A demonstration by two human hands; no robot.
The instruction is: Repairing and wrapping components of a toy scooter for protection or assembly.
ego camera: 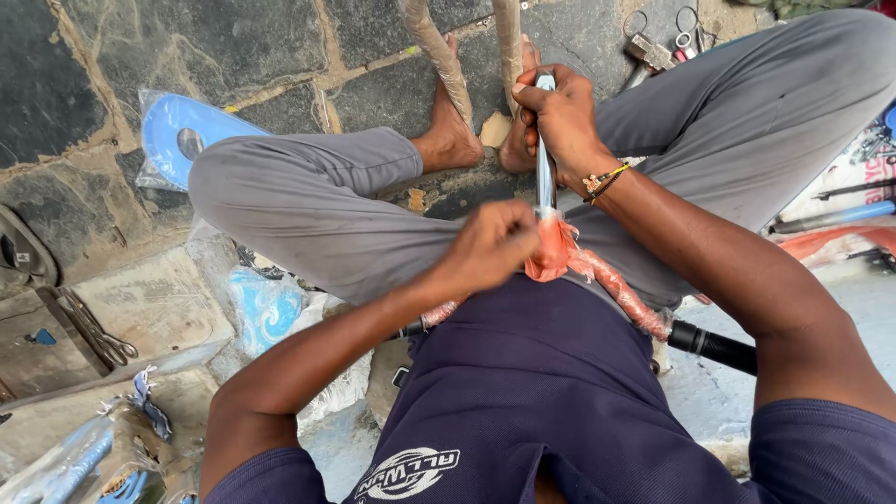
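1. The handlebar stem [545, 159] is showing bright silver metal.
2. The wrapping [597, 275] around the handlebar is showing orange-pink, crinkled and glossy.
3. The handlebar grip [714, 347] is showing plain black.
4. The trousers [737, 121] are showing plain grey.
5. The T-shirt [532, 392] is showing dark navy, carrying a white oval emblem.
6. The wrist band [605, 180] is showing yellow and black strands.
7. The plastic-bagged part [177, 131] is showing light blue under clear film.
8. The stone paving [84, 56] is showing dark grey slabs, patterned with tan joints.
9. The pliers [93, 331] are showing dull dark metal.
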